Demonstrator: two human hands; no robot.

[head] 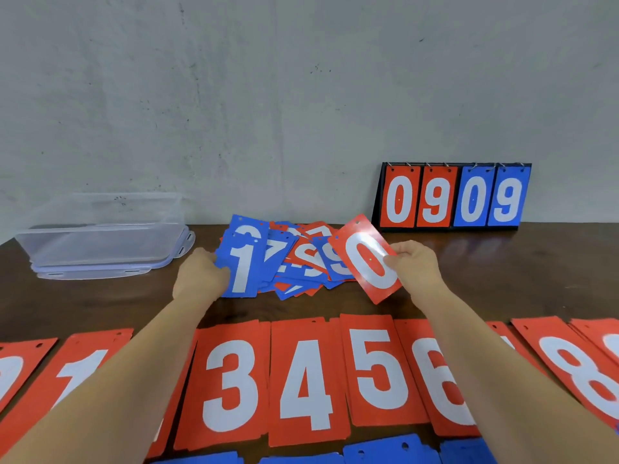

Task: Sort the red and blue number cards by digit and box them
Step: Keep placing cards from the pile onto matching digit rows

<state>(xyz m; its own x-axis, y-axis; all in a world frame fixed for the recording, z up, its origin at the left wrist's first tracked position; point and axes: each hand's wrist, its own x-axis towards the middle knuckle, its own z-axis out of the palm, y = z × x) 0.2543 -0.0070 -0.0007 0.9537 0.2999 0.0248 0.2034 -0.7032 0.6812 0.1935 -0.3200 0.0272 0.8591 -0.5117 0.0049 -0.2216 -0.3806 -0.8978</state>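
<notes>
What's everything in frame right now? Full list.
clear box: one, transparent, far left, sitting on its lid
scoreboard: one, black stand, two red and two blue flaps reading 0909, back right
loose pile: many cards, red and blue mixed, centre
red row: stacks side by side along near edge; 1, 3, 4, 5, 6, 8 readable, others covered or cut off
blue stacks: at least three, bottom edge, digits out of frame
table: one, dark wood
wall: grey, behind
left hand: grips blue 1 card at pile's left edge
right hand: pinches red 0 card, held above pile's right side
</notes>
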